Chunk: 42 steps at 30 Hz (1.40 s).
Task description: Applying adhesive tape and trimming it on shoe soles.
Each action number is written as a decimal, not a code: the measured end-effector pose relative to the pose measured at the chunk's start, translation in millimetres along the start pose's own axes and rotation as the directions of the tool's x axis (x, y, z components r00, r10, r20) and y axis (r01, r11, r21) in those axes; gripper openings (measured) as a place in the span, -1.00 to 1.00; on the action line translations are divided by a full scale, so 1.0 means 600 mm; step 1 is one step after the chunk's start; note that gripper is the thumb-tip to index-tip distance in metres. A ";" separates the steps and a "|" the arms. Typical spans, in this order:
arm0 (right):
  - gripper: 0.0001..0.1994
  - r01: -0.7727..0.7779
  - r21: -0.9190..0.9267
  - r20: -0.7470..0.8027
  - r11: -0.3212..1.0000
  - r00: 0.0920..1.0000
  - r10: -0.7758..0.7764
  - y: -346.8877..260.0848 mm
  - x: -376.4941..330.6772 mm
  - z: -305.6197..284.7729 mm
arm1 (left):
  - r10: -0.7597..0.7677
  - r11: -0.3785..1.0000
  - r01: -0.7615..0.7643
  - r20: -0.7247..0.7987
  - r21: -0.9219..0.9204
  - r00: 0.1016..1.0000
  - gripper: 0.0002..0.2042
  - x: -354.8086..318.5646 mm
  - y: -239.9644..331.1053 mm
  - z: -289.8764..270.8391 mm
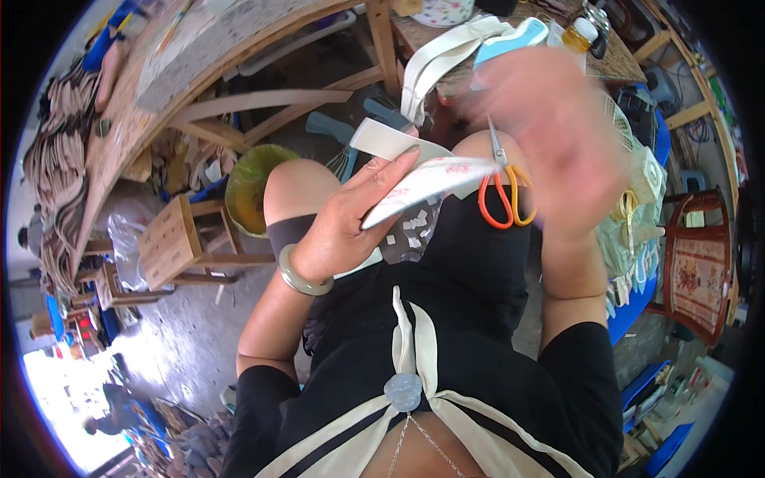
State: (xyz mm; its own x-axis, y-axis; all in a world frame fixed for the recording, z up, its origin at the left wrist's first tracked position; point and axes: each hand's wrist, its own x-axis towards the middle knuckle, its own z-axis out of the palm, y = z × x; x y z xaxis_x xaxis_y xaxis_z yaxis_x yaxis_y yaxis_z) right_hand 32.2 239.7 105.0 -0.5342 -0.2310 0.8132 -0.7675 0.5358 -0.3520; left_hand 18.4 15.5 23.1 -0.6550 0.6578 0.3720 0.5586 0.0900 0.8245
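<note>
My left hand [351, 203] grips a white insole-shaped piece [422, 187] with faint red markings. A wide white strap [390, 142] stands out from its far side, partly behind my fingers. Smeared by motion, my right hand [558, 135] is raised at the right and its fingers cannot be made out. Scissors with orange-red handles [496, 203] lie on my right thigh, blades pointing away from me and beside the right hand. Small white squares [413, 227] sit on clear plastic between my thighs.
On the far bench are white strips [430, 68], a blue-and-white sole-shaped piece [514, 38] and a yellow bottle [579, 36]. A green basin [247, 191] and a wooden stool [171, 239] stand left. Right are a cloth-covered blue table [629, 315] and a patterned chair [695, 267].
</note>
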 end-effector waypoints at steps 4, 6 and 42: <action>-0.80 -0.620 0.472 0.490 0.627 0.775 0.399 0.060 -0.040 0.049 | -0.036 0.997 0.040 0.064 -0.061 0.997 -0.38 -0.032 0.000 -0.019; -0.79 -0.638 0.536 0.642 0.553 0.733 0.225 0.048 -0.051 0.098 | -0.004 0.999 -0.003 0.151 0.047 0.989 -0.38 -0.056 -0.013 -0.027; -0.88 -0.481 0.874 0.376 -0.075 0.569 0.731 -0.001 -0.093 0.219 | -0.431 0.642 -0.170 -0.535 -0.748 0.727 -0.72 -0.044 -0.031 0.024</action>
State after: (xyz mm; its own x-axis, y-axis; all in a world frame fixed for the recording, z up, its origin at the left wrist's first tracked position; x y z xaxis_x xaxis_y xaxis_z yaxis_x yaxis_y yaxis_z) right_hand 15.8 145.8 -1.2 -0.9985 -0.0447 0.0312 0.0045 -0.6384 -0.7697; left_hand 32.7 7.2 -8.4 -0.9889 0.0388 0.1436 0.0898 -0.6135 0.7846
